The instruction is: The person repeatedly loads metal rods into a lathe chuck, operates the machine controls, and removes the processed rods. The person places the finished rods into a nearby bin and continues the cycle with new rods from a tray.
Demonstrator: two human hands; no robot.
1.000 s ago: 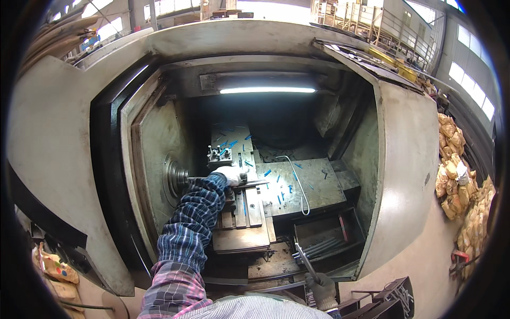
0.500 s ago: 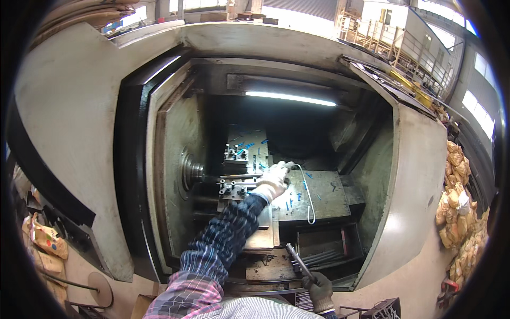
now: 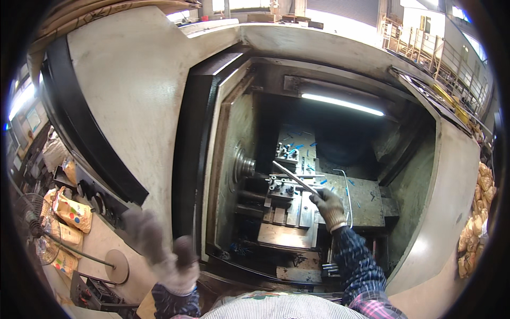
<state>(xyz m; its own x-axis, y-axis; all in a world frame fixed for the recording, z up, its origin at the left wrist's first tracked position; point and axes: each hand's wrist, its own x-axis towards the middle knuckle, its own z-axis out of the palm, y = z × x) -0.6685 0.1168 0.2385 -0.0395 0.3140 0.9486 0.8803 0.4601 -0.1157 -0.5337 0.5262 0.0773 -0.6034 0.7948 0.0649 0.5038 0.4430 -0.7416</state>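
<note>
Left hand (image 3: 169,267) raised, blurred, seemingly spread; right hand (image 3: 329,207) curled, its forearm (image 3: 362,266) stretched forward.

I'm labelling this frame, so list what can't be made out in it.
All in the head view:
Left hand: blurred, finger outlines unclear.
Metal rod: its lower end is hidden by the right hand.
Metal bars: partly covered by the right sleeve.
Left sleeve: cut off by the lower edge.
Machine's back interior: lost in shadow.
</note>
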